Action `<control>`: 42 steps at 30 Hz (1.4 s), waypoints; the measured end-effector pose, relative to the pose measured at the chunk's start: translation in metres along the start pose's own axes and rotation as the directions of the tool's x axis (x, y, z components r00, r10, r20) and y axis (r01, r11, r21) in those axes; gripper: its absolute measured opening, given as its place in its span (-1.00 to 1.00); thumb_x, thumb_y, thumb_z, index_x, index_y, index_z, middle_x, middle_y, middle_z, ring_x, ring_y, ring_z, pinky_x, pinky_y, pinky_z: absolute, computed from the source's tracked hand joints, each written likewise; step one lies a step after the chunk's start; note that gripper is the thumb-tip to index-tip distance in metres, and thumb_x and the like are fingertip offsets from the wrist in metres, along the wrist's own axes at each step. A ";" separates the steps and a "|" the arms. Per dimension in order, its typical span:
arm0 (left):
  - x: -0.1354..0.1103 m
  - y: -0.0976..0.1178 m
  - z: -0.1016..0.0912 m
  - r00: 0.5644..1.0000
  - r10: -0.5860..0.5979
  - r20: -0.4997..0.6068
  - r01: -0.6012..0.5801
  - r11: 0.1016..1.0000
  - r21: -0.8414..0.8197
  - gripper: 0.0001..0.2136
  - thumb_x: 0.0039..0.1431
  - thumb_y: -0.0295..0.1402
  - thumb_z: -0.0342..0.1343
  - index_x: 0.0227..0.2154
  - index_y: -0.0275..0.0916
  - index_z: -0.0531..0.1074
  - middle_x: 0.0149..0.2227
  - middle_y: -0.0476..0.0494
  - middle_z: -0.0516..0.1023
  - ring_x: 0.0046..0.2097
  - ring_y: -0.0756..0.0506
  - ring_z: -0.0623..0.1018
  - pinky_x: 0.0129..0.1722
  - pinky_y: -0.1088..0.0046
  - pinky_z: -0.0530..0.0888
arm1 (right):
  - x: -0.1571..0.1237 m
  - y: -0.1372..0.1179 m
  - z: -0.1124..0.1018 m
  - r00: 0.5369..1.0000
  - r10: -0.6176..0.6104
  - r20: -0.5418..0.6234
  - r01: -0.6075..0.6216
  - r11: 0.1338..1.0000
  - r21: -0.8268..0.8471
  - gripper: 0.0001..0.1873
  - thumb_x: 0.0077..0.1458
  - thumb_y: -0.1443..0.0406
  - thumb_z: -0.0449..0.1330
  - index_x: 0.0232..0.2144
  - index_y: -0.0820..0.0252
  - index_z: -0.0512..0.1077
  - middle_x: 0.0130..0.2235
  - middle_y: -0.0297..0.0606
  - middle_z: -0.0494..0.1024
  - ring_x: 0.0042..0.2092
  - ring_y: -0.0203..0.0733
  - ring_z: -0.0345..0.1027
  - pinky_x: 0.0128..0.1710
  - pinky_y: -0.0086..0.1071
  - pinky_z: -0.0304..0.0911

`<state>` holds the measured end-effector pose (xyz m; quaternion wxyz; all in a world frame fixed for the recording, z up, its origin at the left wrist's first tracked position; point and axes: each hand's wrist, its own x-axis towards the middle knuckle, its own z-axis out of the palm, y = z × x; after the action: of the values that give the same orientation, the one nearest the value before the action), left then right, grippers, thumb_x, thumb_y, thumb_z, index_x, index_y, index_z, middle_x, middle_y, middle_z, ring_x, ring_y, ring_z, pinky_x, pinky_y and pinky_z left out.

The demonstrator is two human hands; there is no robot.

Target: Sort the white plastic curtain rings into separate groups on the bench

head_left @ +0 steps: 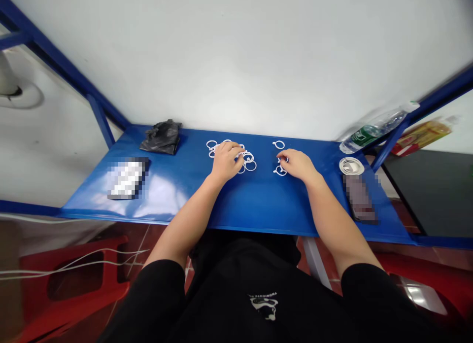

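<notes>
A loose pile of white rings (251,165), each with a small tab like a curtain ring, lies on the blue tabletop. Over this pile rests my left hand (226,160), fingers bent and thumb apart, touching the rings and covering part of them. To its right, my right hand (297,163) is closed, with the fingertips together on a white ring near the table surface. Just below those fingertips lies another white ring (281,171), partly overlapped. A single white ring (280,145) sits apart, farther back toward the wall.
A crumpled black plastic bag (161,137) and a blurred dark-edged phone-like object (127,178) lie left. At right are a clear bottle (375,131) leaning at the frame, a white roll (351,166) and a blurred dark object (360,197). A white wall (236,62) stands behind.
</notes>
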<state>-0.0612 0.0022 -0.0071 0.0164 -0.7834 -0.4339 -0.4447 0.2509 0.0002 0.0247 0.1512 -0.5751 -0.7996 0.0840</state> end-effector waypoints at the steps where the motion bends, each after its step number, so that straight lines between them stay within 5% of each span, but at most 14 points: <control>1: -0.001 -0.001 0.002 1.000 -0.008 0.011 0.008 1.000 0.006 -0.85 0.30 -0.42 0.17 -0.18 -0.18 0.64 -0.06 -0.23 0.66 0.01 -0.27 0.60 0.07 0.05 0.46 | 0.000 0.002 0.003 1.000 0.003 -0.011 -0.004 1.000 -0.019 -0.67 0.23 0.37 0.19 -0.05 0.05 0.67 0.00 -0.18 0.69 -0.03 0.04 0.57 -0.11 -0.18 0.43; 11: -0.001 -0.004 0.006 0.997 -0.047 0.063 0.049 0.998 -0.031 -0.86 0.36 -0.33 0.19 -0.17 -0.19 0.65 -0.03 -0.26 0.65 0.04 -0.27 0.60 0.11 0.02 0.47 | 0.002 0.009 0.018 0.999 -0.032 0.032 0.033 0.999 -0.043 -0.67 0.29 0.37 0.19 0.01 0.05 0.65 0.01 -0.12 0.67 -0.04 0.04 0.57 -0.09 -0.17 0.44; 19: -0.002 0.021 0.007 0.986 0.093 0.139 -0.071 0.985 -0.155 -0.79 0.39 -0.33 0.14 -0.03 -0.19 0.62 -0.02 -0.27 0.68 0.02 -0.24 0.63 0.09 0.05 0.51 | -0.005 -0.033 0.017 0.978 -0.184 -0.096 0.206 0.920 0.333 -0.86 0.33 0.25 0.20 -0.13 0.09 0.55 -0.18 -0.22 0.69 -0.25 -0.12 0.52 -0.19 -0.26 0.38; 25: -0.002 0.029 0.009 0.963 0.223 0.154 -0.186 0.957 -0.224 -0.78 0.43 -0.33 0.10 -0.03 -0.17 0.63 -0.05 -0.23 0.72 -0.01 -0.19 0.67 0.05 0.11 0.55 | -0.015 -0.057 0.022 0.952 -0.268 -0.146 0.305 0.839 0.451 -0.88 0.33 0.21 0.20 -0.23 0.08 0.51 -0.25 -0.27 0.64 -0.29 -0.17 0.47 -0.22 -0.29 0.36; 34: -0.003 0.032 0.005 0.948 0.242 0.209 -0.191 0.953 -0.236 -0.80 0.38 -0.33 0.09 -0.16 -0.15 0.64 -0.33 -0.14 0.69 -0.27 -0.12 0.64 -0.16 0.25 0.52 | -0.017 -0.060 0.023 0.951 -0.257 -0.170 0.307 0.839 0.449 -0.89 0.31 0.21 0.21 -0.24 0.07 0.51 -0.27 -0.28 0.65 -0.28 -0.16 0.52 -0.24 -0.30 0.38; 42: -0.005 0.031 0.005 0.949 0.236 0.210 -0.174 0.945 -0.278 -0.82 0.26 -0.37 0.11 -0.20 -0.18 0.63 -0.32 -0.12 0.70 -0.28 -0.11 0.64 -0.22 0.30 0.52 | -0.017 -0.061 0.026 0.945 -0.291 -0.151 0.327 0.841 0.431 -0.88 0.32 0.21 0.21 -0.24 0.07 0.52 -0.26 -0.27 0.66 -0.27 -0.15 0.52 -0.21 -0.30 0.38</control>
<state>-0.0377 -0.0183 -0.0027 -0.0911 -0.8681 -0.2871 -0.3945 0.1930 -0.0350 0.0167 0.3234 -0.3908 -0.8337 0.2184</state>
